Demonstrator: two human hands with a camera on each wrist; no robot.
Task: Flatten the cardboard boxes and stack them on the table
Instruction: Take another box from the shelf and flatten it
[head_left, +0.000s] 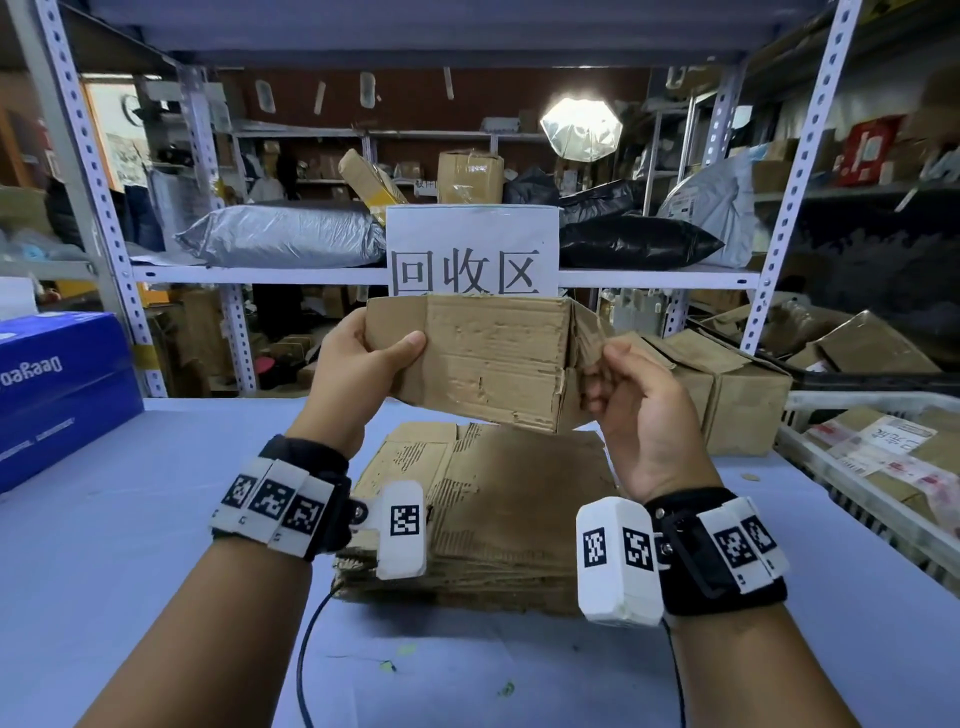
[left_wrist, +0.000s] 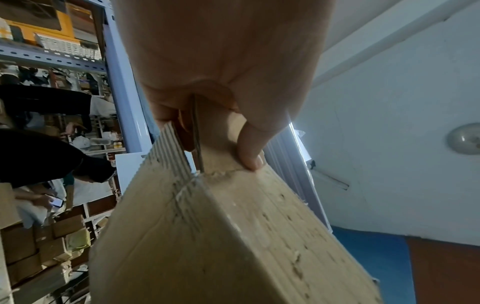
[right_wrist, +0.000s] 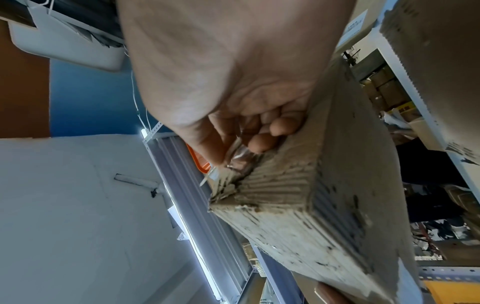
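Note:
I hold a worn brown cardboard box (head_left: 493, 358) up in the air above the table, its flaps spread. My left hand (head_left: 363, 358) grips its left flap, thumb on the front face; the left wrist view shows the thumb (left_wrist: 250, 148) pressed on the cardboard (left_wrist: 233, 236). My right hand (head_left: 628, 400) holds the box's right end, with fingers (right_wrist: 262, 142) curled into the torn corner of the box (right_wrist: 311, 195) beside a shred of clear tape. Below lies a stack of flattened cardboard (head_left: 493, 499) on the blue table (head_left: 130, 545).
Closed cardboard boxes (head_left: 727, 389) stand at the back right. A white crate (head_left: 852, 467) with parcels sits at the right, a blue carton (head_left: 57, 389) at the left. A shelf rail with a paper sign (head_left: 472, 249) runs right behind the held box.

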